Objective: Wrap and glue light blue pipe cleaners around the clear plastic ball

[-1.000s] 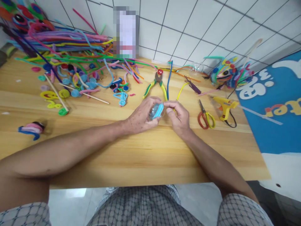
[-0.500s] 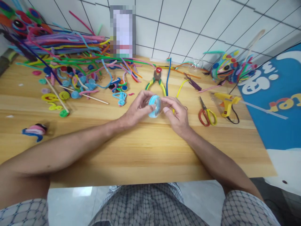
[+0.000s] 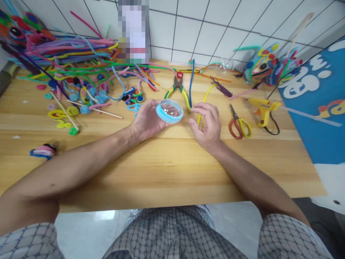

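Observation:
My left hand (image 3: 147, 120) cups a clear plastic half-ball (image 3: 169, 111) whose rim is ringed with a light blue pipe cleaner; the open side faces up. My right hand (image 3: 207, 124) hovers just to its right with fingers loosely curled and apart, holding nothing, above a yellow pipe cleaner (image 3: 202, 104) that lies on the wooden table (image 3: 167, 169). Green and yellow pliers (image 3: 178, 90) lie just behind the half-ball.
Red and yellow scissors (image 3: 238, 124) and a yellow glue gun (image 3: 262, 109) lie to the right. A heap of coloured pipe cleaners (image 3: 70, 54) and small coiled discs (image 3: 81, 97) fills the back left. A pipe-cleaner fish figure (image 3: 269, 64) stands back right. A pink and blue coil (image 3: 43, 151) lies at left.
My right hand let go of the half-ball and drew slightly to the right. My left hand turned the half-ball so its blue rim faces up, and lifted it a little.

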`<state>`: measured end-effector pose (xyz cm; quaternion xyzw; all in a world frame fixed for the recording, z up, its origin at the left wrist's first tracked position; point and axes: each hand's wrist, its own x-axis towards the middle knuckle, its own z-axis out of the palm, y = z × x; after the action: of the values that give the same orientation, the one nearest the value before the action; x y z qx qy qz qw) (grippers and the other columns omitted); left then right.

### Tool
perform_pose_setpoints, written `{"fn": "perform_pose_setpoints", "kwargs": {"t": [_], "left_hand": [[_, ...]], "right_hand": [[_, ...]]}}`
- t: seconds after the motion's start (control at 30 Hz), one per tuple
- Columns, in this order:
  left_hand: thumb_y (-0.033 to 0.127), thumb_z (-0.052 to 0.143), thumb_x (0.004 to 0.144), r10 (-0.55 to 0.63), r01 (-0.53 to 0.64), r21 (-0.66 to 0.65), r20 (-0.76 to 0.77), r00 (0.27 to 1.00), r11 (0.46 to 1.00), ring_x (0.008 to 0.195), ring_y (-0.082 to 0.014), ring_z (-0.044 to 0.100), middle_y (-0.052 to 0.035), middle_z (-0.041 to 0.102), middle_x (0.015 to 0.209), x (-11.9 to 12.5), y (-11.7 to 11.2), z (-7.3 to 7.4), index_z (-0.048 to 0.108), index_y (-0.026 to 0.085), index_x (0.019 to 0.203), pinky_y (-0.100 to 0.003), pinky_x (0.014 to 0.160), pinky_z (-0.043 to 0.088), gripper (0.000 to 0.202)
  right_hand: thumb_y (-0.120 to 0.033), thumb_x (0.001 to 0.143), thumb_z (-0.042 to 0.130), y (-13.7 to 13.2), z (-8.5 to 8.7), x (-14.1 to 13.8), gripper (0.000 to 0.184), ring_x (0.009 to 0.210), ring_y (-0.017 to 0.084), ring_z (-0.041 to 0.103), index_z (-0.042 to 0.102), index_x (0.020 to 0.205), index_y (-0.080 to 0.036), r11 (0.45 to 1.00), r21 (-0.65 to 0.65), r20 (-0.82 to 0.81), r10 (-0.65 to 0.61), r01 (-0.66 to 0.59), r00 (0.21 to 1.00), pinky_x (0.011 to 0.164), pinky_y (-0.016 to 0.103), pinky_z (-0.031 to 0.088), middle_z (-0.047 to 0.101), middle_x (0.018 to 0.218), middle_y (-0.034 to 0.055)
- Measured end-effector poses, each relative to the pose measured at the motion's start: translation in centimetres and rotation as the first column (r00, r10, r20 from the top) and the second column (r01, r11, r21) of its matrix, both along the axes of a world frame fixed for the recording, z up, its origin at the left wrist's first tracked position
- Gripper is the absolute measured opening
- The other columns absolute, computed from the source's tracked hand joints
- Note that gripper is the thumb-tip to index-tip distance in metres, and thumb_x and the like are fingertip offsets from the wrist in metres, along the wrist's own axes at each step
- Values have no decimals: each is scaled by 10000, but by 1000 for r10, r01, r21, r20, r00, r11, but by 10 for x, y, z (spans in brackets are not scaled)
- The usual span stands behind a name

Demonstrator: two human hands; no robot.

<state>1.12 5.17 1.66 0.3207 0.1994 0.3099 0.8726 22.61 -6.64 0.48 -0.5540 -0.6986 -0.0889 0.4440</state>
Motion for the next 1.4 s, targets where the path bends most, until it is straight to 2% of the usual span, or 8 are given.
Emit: {"fn": "perform_pose_setpoints", "kwargs": {"t": [0.33, 0.6, 0.8, 0.97, 1.07, 1.2, 1.3, 1.4], "left_hand": [[383, 697, 959, -38, 40, -107, 24, 999, 993, 1019, -251, 843, -90, 883, 1051, 1, -4, 2, 779, 160, 1081, -375, 946, 716, 267], [430, 710, 976, -66, 67, -66, 19, 998, 996, 1091, -265, 843, -82, 882, 1092, 0, -3, -5, 760, 177, 1083, -408, 971, 724, 279], [449, 745, 961, -100, 100, -44, 6, 995, 994, 1176, -294, 841, -77, 880, 1097, -3, 0, -6, 751, 180, 1117, -435, 1030, 719, 311], [447, 712, 937, -142, 142, -41, -11, 990, 989, 1242, -344, 834, -98, 889, 1091, -5, 0, 2, 785, 165, 1109, -469, 1049, 720, 338], [426, 700, 906, -165, 164, -36, -30, 986, 986, 1247, -355, 835, -113, 890, 1056, -5, -1, 4, 804, 153, 1086, -476, 1077, 711, 343], [422, 702, 878, -181, 179, -41, -46, 982, 983, 1299, -377, 814, -128, 889, 1051, -4, -2, 3, 805, 152, 1037, -504, 1145, 681, 330], [421, 719, 856, -181, 178, -56, -56, 982, 982, 1342, -393, 792, -145, 885, 1085, -3, -3, 3, 798, 143, 1036, -521, 1198, 649, 341], [409, 721, 843, -176, 172, -58, -68, 982, 983, 1355, -396, 784, -143, 882, 1082, -3, -3, 3, 792, 147, 1005, -532, 1216, 634, 316]], "right_hand": [[-302, 1026, 691, -6, 1, -7, 540, 1386, 393, 712, 609, 1560, -295, 991, -60, 94, 124, -119, 988, 1191, 628, 571, 749, 1491, 152], [-203, 1022, 680, -6, -4, -13, 484, 1289, 344, 766, 678, 1498, -293, 980, -40, 93, 200, -197, 975, 1096, 572, 651, 791, 1386, 125], [-279, 1064, 658, -7, 2, -15, 289, 1194, 313, 793, 756, 1336, -298, 984, -67, 61, 172, -168, 983, 1032, 542, 667, 819, 1270, 99], [-372, 1070, 697, -4, 23, -4, 161, 873, 215, 736, 737, 1187, -270, 999, 32, -206, 36, -30, 978, 843, 427, 637, 783, 1130, 62], [-449, 1057, 706, -1, 35, 7, 276, 741, 158, 636, 700, 1282, -289, 986, -164, -386, -75, 11, 919, 697, 355, 562, 768, 1242, 56], [-512, 1028, 748, 3, 41, 13, 387, 751, 159, 640, 725, 1358, -312, 893, -417, -427, -30, -168, 904, 728, 357, 562, 800, 1321, 46], [-550, 1000, 776, 5, 41, 15, 326, 768, 180, 649, 812, 1137, -256, 811, -529, -417, 8, -250, 909, 718, 349, 532, 824, 1053, 34], [-574, 1004, 758, 8, 44, 22, 350, 740, 183, 626, 795, 923, -236, 811, -543, -415, -35, -217, 909, 688, 341, 499, 747, 839, 16]]}}
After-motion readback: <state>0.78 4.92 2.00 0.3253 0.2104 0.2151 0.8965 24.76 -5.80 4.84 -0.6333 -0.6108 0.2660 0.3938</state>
